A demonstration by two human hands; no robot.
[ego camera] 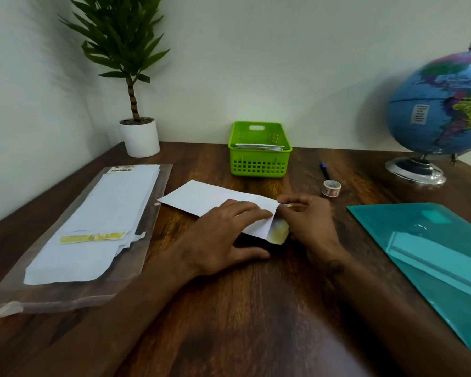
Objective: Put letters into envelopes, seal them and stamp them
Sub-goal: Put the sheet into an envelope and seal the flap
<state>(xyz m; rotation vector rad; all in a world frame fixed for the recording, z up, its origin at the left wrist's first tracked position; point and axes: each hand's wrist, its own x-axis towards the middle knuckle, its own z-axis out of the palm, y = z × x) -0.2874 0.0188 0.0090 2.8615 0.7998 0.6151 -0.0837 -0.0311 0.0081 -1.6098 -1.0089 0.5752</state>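
A white envelope [201, 197] lies slanted on the wooden desk [242, 308]. My left hand [223, 235] presses flat on its near right end, fingers spread. My right hand [307, 221] pinches the envelope's flap [279, 232], which shows a yellowish adhesive strip, and a thin strip sticks out between its fingertips. A small roll of stamps or tape [331, 188] stands behind my right hand. A stack of white envelopes [98, 227] lies on a clear plastic sleeve at the left.
A green basket [259, 164] holding papers stands at the back centre. A blue pen [325, 170] lies to its right. A teal folder [433, 254] covers the right side, a globe [438, 110] stands behind it, and a potted plant [139, 134] sits back left.
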